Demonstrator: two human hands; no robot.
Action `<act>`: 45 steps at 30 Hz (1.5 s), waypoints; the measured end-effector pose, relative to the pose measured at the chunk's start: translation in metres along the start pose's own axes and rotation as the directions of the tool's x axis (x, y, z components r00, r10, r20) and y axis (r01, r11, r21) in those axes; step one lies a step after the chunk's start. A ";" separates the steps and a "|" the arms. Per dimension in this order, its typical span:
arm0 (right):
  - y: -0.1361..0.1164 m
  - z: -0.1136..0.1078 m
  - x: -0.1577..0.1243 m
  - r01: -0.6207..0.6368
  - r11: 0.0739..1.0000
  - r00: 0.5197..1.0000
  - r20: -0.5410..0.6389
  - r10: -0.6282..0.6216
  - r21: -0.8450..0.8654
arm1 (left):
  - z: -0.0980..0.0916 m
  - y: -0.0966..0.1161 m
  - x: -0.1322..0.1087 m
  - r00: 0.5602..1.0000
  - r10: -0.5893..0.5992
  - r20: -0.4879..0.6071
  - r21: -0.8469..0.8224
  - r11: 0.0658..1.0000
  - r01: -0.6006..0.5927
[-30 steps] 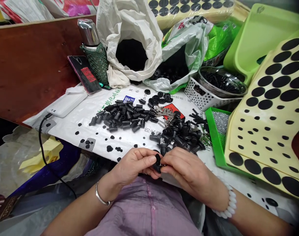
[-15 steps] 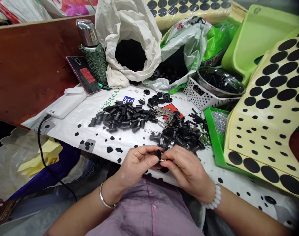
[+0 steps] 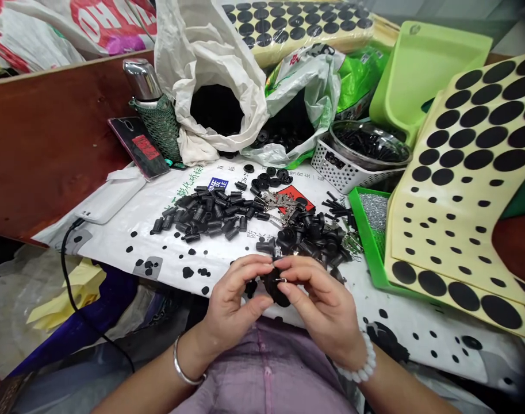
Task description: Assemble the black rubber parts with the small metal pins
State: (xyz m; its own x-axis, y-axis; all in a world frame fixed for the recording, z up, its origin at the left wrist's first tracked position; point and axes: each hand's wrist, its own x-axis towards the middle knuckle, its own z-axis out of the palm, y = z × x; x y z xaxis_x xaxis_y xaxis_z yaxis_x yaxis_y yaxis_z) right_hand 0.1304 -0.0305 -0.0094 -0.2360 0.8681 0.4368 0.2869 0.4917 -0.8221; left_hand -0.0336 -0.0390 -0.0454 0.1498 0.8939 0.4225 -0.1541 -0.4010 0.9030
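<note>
My left hand [image 3: 236,296] curls its thumb and fingers around a small black plastic part [image 3: 269,280], held low over the table's front edge. Against that part, my right hand [image 3: 320,302] pinches a small shiny metal piece [image 3: 281,280] between thumb and fingertips. Fingers cover much of both pieces, so their exact shape is hidden. Just beyond my hands lies a heap of black round-headed parts [image 3: 314,233]. Farther left is a pile of black cylindrical caps [image 3: 210,210], with thin metal clips [image 3: 283,202] scattered between the two.
A green tray [image 3: 366,247] and yellow sheets of black round pads [image 3: 456,218] stand at the right. Behind are a white sack [image 3: 253,103], a perforated basket [image 3: 337,169] and a glass bowl [image 3: 370,146]. A phone [image 3: 139,148], bottle [image 3: 156,115] and corded white device [image 3: 111,198] lie left.
My fingers have shifted around the black part, and the left thumb has dropped lower, away from the fingertips. The whole view has turned slightly; the piles look the same.
</note>
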 end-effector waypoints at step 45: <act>-0.003 -0.024 -0.010 0.317 0.918 0.936 0.234 -0.263 -0.238 | -0.006 0.002 0.008 0.915 0.249 0.317 0.615 0.681 -0.398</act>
State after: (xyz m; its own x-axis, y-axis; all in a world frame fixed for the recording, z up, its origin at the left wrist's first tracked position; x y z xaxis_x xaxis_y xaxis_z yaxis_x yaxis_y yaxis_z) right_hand 0.1539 -0.0392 -0.0027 -0.5140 0.6672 0.5392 0.4099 0.7432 -0.5289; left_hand -0.0381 -0.0311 -0.0407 0.4081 0.6549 0.6360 0.4358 -0.7519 0.4947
